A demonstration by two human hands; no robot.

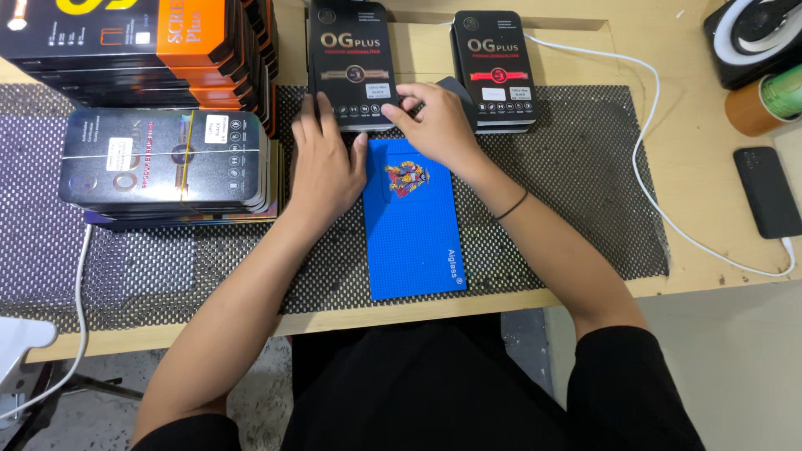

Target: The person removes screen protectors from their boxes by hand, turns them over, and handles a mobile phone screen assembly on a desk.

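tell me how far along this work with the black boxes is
Looks early. Done: a banded bundle of boxes sits at the left. In hand: both the left hand and right hand rest on one black box above the blue mat. Left: a second black box lies untouched beside it.

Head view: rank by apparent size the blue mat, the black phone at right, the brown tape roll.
1. Blue rectangular textured mat
2. Black slab phone
3. Brown tape roll, partly hidden behind a green roll and farther away, so its place is less sure.

Head view, steeply down, close over desk (702, 209)
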